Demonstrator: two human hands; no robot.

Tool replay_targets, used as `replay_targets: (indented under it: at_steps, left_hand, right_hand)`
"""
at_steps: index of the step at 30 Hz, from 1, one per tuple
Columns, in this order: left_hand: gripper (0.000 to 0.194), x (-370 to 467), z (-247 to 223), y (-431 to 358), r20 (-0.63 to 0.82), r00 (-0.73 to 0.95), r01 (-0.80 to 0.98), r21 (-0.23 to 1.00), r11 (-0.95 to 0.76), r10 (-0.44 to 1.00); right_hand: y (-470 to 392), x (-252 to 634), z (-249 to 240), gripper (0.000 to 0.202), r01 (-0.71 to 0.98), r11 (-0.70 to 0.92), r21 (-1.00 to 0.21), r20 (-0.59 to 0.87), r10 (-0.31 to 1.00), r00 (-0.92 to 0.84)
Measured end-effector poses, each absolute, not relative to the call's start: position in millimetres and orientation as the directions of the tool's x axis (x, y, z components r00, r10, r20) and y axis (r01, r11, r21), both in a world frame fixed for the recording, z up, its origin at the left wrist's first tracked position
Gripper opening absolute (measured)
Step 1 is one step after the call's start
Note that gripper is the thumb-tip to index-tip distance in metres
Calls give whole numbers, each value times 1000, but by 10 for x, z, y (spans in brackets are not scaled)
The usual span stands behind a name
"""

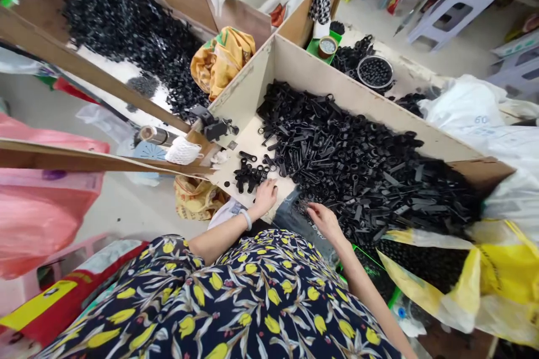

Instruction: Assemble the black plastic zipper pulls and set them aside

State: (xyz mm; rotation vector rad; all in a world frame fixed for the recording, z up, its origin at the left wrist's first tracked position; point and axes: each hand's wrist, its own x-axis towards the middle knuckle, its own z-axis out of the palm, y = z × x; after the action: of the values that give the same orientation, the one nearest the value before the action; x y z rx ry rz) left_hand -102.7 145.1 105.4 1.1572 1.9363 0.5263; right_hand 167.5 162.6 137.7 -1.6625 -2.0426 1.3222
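Just beside my L grip, I see blk parts; R grip nr big pile; can't tell if either's clamped.

At centre, the left hand is beside black parts, the right hand by a heap; a bowl stands upper right.
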Motion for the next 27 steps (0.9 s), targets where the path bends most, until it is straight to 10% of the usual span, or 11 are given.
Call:
replay_targets:
  at_steps: [12,27]
  left_hand:
    - [43,-1010,827,2565,-486,-435,440,620,650,758]
    - [47,-318,1825,2309,-526,-88,-182,844,505,846]
  right_hand:
    - [2736,2302,1273,48,676,-384,-630,-161,915,370]
    - [3238,2165,1605,45,528,-351,-773,-130,903,410]
